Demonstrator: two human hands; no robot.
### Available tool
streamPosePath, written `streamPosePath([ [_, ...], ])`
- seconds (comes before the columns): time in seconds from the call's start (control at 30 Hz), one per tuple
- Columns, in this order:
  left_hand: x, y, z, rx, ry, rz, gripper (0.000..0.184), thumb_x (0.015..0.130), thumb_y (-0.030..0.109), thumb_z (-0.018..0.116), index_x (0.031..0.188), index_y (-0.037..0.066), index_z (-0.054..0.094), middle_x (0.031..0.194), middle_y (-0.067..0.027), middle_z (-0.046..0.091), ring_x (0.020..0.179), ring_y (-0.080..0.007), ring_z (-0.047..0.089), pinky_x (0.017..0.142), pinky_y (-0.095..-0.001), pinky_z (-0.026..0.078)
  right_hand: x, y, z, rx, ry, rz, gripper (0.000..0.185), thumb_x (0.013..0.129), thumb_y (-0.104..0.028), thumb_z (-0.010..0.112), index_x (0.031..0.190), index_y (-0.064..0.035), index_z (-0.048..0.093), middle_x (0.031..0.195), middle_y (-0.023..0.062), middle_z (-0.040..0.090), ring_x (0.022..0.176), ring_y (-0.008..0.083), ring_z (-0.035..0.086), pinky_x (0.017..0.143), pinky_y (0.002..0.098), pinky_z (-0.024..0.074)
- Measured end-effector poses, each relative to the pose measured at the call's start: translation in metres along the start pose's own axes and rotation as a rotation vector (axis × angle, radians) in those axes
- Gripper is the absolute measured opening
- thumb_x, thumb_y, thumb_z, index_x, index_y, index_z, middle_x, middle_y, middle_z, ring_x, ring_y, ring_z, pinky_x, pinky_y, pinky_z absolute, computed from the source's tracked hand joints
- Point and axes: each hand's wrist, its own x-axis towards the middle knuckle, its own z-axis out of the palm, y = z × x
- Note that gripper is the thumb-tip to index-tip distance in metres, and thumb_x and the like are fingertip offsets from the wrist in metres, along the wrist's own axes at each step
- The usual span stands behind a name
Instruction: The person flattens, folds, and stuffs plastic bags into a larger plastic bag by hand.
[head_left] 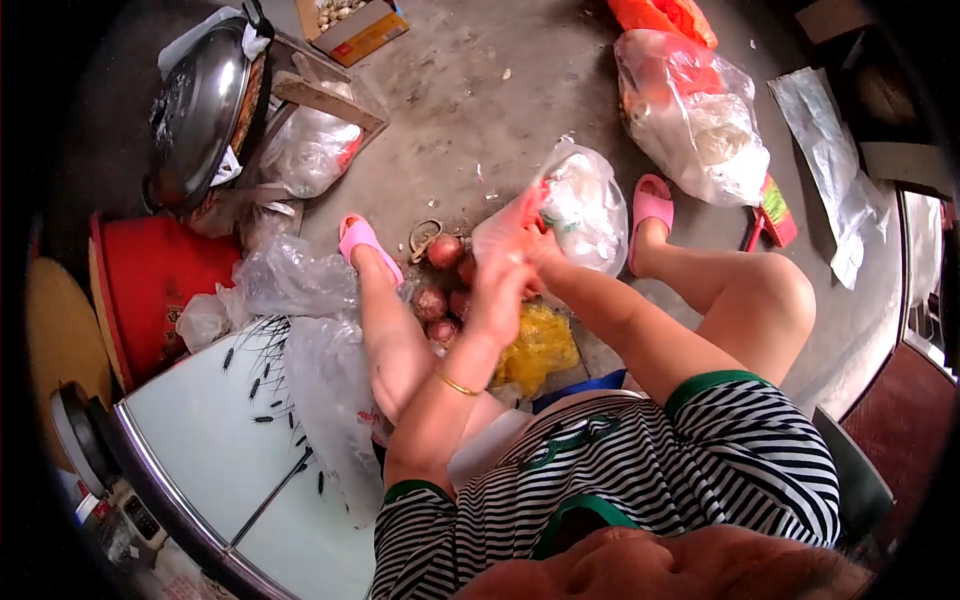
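Note:
A clear plastic bag [590, 200] with white plastic and some red print inside stands on the floor between my feet. My right hand [541, 250] is at its near left side, fingers closed on the gathered plastic. My left hand [505, 278], its wrist wearing a gold bangle, crosses close beside the right one. Motion smears its fingers, so their grip cannot be made out. Below the hands lie several red onions [430, 302] on the floor, partly hidden by my left forearm. A crumpled yellow bag [540, 350] is right next to them.
A glass-topped table [200, 420] with dark seed heads is at left, near a red tub [160, 295] and plastic bags [295, 275]. A black pan [200, 115] stands behind. Large filled bags [695, 125] lie ahead right; a cardboard box [355, 30] is at the back.

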Motion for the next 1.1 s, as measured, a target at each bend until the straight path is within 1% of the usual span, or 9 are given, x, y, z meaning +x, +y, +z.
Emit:
streamPosePath([
  [0.33,0.005,0.012,-0.011,-0.076,-0.035,-0.029,0.039,0.083,0.0,0.043,0.122,0.0,0.046,0.105,-0.0123,0.056,0.078,-0.0193,0.06,0.068,-0.0288,0.049,0.003,-0.004,-0.065,0.014,-0.215,0.033,0.06,0.07,-0.032,0.062,0.126,-0.0145,0.048,0.136,0.0115,0.037,0.128,0.0326,0.03,0.09,0.0543,0.0375],
  [0.47,0.005,0.006,-0.015,0.125,0.013,0.114,0.036,0.084,0.002,0.044,0.12,-0.002,0.046,0.11,-0.0118,0.054,0.081,-0.0173,0.059,0.071,-0.0275,0.048,-0.01,0.037,-0.067,0.156,0.057,-0.159,0.043,0.072,-0.025,0.063,0.111,-0.0082,0.055,0.119,0.0153,0.051,0.115,0.0345,0.044,0.088,0.044,0.0429],
  [0.53,0.014,-0.019,-0.024,0.271,0.007,0.242,0.036,0.083,0.002,0.046,0.119,-0.002,0.046,0.109,-0.0113,0.054,0.081,-0.0157,0.059,0.072,-0.0267,0.047,-0.059,0.035,-0.134,0.488,0.091,0.018,0.039,0.072,-0.024,0.063,0.106,-0.0068,0.056,0.117,0.0167,0.052,0.115,0.0349,0.044,0.087,0.0434,0.0432],
  [0.67,0.013,-0.021,-0.024,0.273,0.027,0.24,0.038,0.076,0.009,0.055,0.112,-0.004,0.05,0.11,-0.0162,0.055,0.105,-0.0232,0.052,0.091,-0.0307,0.04,-0.083,0.082,-0.141,0.181,0.834,0.293,0.045,0.073,-0.026,0.061,0.109,-0.0011,0.051,0.115,0.0214,0.051,0.107,0.0373,0.049,0.088,0.046,0.042],
  [0.8,0.012,-0.018,-0.022,0.293,0.04,0.238,0.035,0.079,0.004,0.05,0.114,-0.002,0.049,0.106,-0.011,0.054,0.087,-0.0168,0.056,0.078,-0.0273,0.044,-0.054,0.174,-0.058,0.273,0.434,0.675,0.047,0.07,-0.025,0.06,0.109,0.0001,0.053,0.107,0.021,0.056,0.099,0.0367,0.055,0.087,0.043,0.0439],
  [0.87,0.01,-0.012,-0.019,0.232,0.038,0.196,0.034,0.081,0.001,0.049,0.115,0.0,0.049,0.104,-0.0082,0.054,0.08,-0.0136,0.059,0.073,-0.0259,0.046,-0.067,0.177,-0.067,0.55,0.215,0.529,0.035,0.072,-0.022,0.058,0.099,0.0015,0.06,0.085,0.0172,0.063,0.083,0.0317,0.061,0.076,0.0385,0.0477],
  [0.9,0.005,-0.006,-0.015,0.168,0.033,0.155,0.034,0.081,0.001,0.049,0.114,0.0,0.05,0.104,-0.0082,0.053,0.08,-0.0138,0.059,0.073,-0.026,0.046,-0.062,0.168,-0.06,0.984,0.491,0.326,0.027,0.075,-0.019,0.058,0.088,0.003,0.063,0.066,0.0127,0.061,0.069,0.0258,0.062,0.066,0.0355,0.0478],
  [1.0,-0.002,0.003,-0.012,0.034,-0.055,0.025,0.032,0.083,0.007,0.049,0.114,0.002,0.051,0.107,-0.0072,0.053,0.089,-0.0133,0.057,0.078,-0.0287,0.045,-0.08,0.136,-0.088,1.292,0.569,0.343,0.023,0.076,-0.015,0.057,0.087,0.0042,0.061,0.066,0.0105,0.06,0.064,0.0215,0.059,0.065,0.0351,0.0472],
  [1.1,0.002,-0.004,-0.002,-0.033,-0.132,0.151,0.031,0.087,0.017,0.05,0.114,0.002,0.052,0.106,-0.005,0.055,0.101,-0.0115,0.05,0.087,-0.0274,0.04,-0.097,0.07,-0.111,0.846,0.652,-0.017,0.018,0.073,-0.011,0.059,0.086,0.0009,0.06,0.085,0.0164,0.058,0.079,0.0291,0.057,0.074,0.0367,0.0454],
])
